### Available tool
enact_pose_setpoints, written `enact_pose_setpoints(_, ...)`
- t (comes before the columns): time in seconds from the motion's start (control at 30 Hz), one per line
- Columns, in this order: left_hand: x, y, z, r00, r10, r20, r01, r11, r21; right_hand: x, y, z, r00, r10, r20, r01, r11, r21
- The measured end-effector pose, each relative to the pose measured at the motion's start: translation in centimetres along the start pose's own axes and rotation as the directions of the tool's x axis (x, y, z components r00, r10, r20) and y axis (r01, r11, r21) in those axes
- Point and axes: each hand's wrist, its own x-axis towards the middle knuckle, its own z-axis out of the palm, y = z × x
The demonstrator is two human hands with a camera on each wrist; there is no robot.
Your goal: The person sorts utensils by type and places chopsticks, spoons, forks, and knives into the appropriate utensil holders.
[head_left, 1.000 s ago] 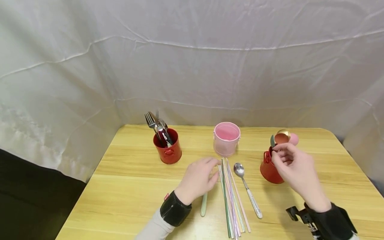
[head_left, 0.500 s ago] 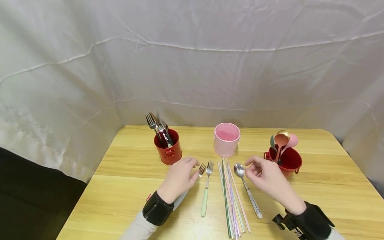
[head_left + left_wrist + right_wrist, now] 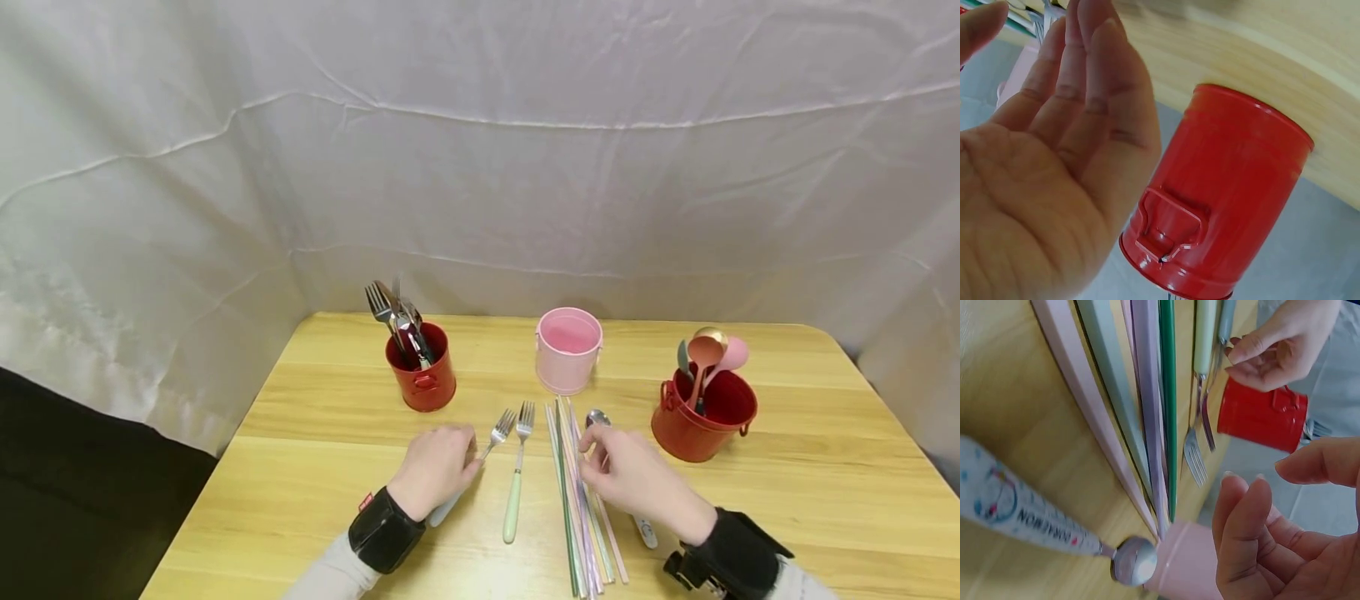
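Observation:
My left hand point(image 3: 431, 471) is over a fork with a grey-blue handle point(image 3: 444, 510), its fingers loosely bent. In the left wrist view a gap shows between thumb and fingers. Beside it lies a fork with a pale green handle point(image 3: 512, 504). My right hand point(image 3: 637, 479) hovers over a metal spoon point(image 3: 597, 418) and the right side of a bundle of pastel and green chopsticks point(image 3: 566, 500). Its thumb and bent fingers are apart in the right wrist view, with nothing between them. The spoon's white printed handle point(image 3: 1029, 515) shows there, clear of the fingers.
A red bucket point(image 3: 427, 387) at the back left holds several forks and other cutlery. In the back middle stands a pink bucket point(image 3: 566, 371). Another red bucket point(image 3: 686, 433), at the right, holds coloured spoons point(image 3: 705, 354). Pale cloth point(image 3: 480, 183) hangs behind the table.
My right hand has moved from the right red bucket leftward to above the spoon and chopsticks. The left hand has drawn back left and down from the chopsticks, uncovering both forks' tines.

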Motion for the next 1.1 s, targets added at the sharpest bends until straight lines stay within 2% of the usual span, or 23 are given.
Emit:
enact_pose_setpoints(0.33, 0.5, 0.2, 0.6, 0.994, -0.056, 0.099, 0.058, 0.998, -0.020, 0.5, -0.7, 1.4, 0.998, -0.003, 0.068, 0.003, 1.000, 0.008)
enact_pose_setpoints(0.6, 0.8, 0.8, 0.9, 0.994, -0.066, 0.084, 0.068, 0.997, -0.021, 0.8, -1.5, 2.2, 0.994, 0.001, 0.113, -0.005, 0.999, 0.038)
enact_pose_setpoints(0.93, 1.1, 1.5, 1.1, 0.986, -0.111, 0.125, 0.110, 0.994, 0.017, 1.0, -1.8, 2.9, 0.992, -0.008, 0.124, 0.000, 0.998, 0.062)
enact_pose_setpoints(1.1, 0.9, 1.3, 1.1, 0.991, -0.089, 0.096, 0.090, 0.996, -0.004, 1.1, -1.9, 2.9, 0.993, -0.002, 0.116, -0.006, 0.998, 0.069)
